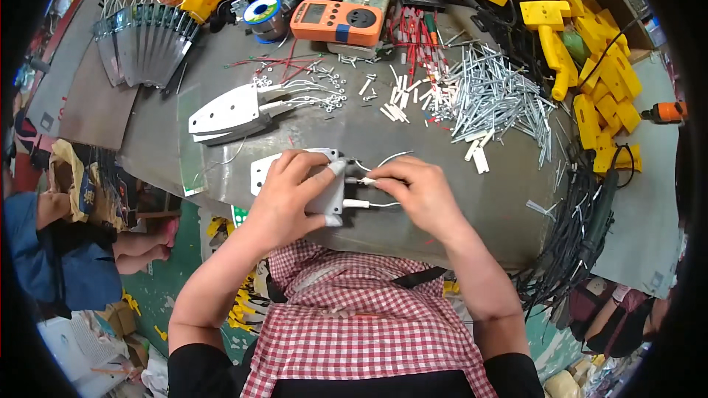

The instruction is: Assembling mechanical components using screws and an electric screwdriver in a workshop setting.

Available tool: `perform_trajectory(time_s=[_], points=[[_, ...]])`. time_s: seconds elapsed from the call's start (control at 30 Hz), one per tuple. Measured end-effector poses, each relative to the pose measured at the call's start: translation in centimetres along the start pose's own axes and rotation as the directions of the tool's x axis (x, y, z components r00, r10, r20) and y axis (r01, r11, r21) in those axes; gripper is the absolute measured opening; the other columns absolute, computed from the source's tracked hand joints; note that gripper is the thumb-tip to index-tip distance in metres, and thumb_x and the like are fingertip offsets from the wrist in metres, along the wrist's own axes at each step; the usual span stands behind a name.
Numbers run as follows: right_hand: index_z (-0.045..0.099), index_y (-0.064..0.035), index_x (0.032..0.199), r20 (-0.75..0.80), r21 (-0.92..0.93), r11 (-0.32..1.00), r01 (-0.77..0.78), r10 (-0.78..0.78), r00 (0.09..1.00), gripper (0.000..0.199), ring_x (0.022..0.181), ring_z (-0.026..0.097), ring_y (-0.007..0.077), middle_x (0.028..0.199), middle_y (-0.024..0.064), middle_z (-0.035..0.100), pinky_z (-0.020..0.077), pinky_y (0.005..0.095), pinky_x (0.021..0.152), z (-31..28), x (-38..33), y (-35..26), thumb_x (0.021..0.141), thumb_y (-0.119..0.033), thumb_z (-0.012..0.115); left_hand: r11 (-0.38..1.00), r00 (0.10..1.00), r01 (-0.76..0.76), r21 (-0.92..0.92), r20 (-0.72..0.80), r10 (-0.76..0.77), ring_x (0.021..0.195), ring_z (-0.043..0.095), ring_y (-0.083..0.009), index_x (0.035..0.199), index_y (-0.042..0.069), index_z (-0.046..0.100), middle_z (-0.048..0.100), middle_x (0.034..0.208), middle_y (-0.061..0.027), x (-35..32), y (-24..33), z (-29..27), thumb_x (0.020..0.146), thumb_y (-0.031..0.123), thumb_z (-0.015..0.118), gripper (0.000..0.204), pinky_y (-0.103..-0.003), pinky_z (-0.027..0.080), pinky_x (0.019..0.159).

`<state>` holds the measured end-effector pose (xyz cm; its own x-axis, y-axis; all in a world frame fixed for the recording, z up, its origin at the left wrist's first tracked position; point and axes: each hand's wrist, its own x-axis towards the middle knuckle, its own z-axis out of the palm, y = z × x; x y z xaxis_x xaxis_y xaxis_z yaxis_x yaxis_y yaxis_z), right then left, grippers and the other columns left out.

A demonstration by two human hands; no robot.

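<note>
A pale metal plate shaped like an iron's sole (pixel 333 190) lies on the bench in front of me. My left hand (pixel 291 190) grips it from above, with white covers on some fingertips. Two white sleeves stick out of the plate's right end; the lower sleeve (pixel 356 204) has a white wire running from it. My right hand (pixel 413 190) pinches a small white sleeve (pixel 366 180) just right of the plate, its fingertips partly hiding it. Behind my left hand rest similar stacked white plates (pixel 225 114) with wires coming out of their right end.
Steel rods (pixel 494 92) and short white sleeves (pixel 398 99) lie heaped at the back right. Yellow plastic handles (pixel 601 88) and black cables (pixel 568 228) line the right side. An orange meter (pixel 337 22), a solder spool (pixel 265 16) and fanned metal plates (pixel 144 44) sit farther back.
</note>
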<state>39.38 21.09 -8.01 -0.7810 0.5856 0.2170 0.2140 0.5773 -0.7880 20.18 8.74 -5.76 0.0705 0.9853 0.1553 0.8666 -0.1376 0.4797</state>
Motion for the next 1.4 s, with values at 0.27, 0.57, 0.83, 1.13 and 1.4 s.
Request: perform_trajectory(time_s=[0.27, 0.57, 0.83, 1.13, 1.4], points=[[0.066, 0.0001, 0.099, 0.154, 0.449, 0.782, -0.433, 0.409, 0.899, 0.018, 0.074, 0.061, 0.0102, 0.081, 0.0065, 0.067, 0.0477, 0.0238, 0.068, -0.3, 0.5, -2.0, 0.082, -0.007, 0.062, 0.999, 0.995, 0.03, -0.032, -0.098, -0.033, 0.098, 0.048, -0.03, 0.119, 0.004, 0.051, 0.053, 0.106, -0.0099, 0.3, 1.2, -1.6, 0.046, 0.013, 0.08, 0.079, -0.041, 0.04, 0.087], [0.064, 0.0043, 0.095, 0.289, 0.638, 0.576, -0.512, 0.437, 0.852, 0.017, 0.073, 0.061, 0.0101, 0.083, 0.0075, 0.067, 0.0481, 0.0232, 0.068, 0.7, 2.2, -2.6, 0.082, -0.006, 0.062, 0.982, 0.981, -0.132, 0.133, -0.122, 0.148, 0.098, 0.05, -0.0316, 0.121, 0.003, 0.048, 0.054, 0.105, -0.0108, 0.4, 0.3, -3.6, 0.042, 0.009, 0.077, 0.084, -0.042, 0.042, 0.085], [0.062, 0.0002, 0.084, -0.122, 0.113, 0.961, -0.252, 0.265, 0.956, 0.007, 0.071, 0.058, 0.0212, 0.079, 0.008, 0.058, 0.0457, 0.032, 0.065, -1.9, 2.0, -1.4, 0.077, -0.003, 0.063, 0.942, 0.921, 0.323, 0.093, -0.259, -0.291, 0.109, 0.047, -0.0314, 0.118, 0.004, 0.05, 0.053, 0.116, -0.011, 2.0, -8.1, -7.9, 0.053, -0.005, 0.072, 0.069, -0.039, 0.043, 0.09], [0.061, -0.0038, 0.083, -0.137, -0.202, 0.977, 0.068, -0.097, 0.986, 0.015, 0.083, 0.053, 0.0259, 0.083, 0.0073, 0.056, 0.0417, 0.0365, 0.073, 1.4, 1.0, -0.1, 0.07, -0.006, 0.068, 0.997, 0.989, -0.011, -0.072, -0.147, 0.001, 0.101, 0.05, -0.033, 0.112, 0.003, 0.053, 0.054, 0.107, -0.0144, 3.0, 0.3, 1.3, 0.06, 0.004, 0.07, 0.054, -0.041, 0.043, 0.087], [0.054, -0.0079, 0.074, -0.075, -0.526, 0.841, 0.127, -0.194, 0.978, 0.006, 0.083, 0.048, 0.023, 0.077, 0.0051, 0.048, 0.0352, 0.0371, 0.079, 0.6, -0.9, -0.3, 0.072, -0.011, 0.059, 0.993, 0.985, -0.122, 0.001, -0.125, 0.121, 0.084, 0.054, -0.0281, 0.087, 0.004, 0.06, 0.058, 0.087, -0.0085, 4.4, 1.2, 3.6, 0.058, -0.005, 0.061, 0.031, -0.039, 0.044, 0.073]])
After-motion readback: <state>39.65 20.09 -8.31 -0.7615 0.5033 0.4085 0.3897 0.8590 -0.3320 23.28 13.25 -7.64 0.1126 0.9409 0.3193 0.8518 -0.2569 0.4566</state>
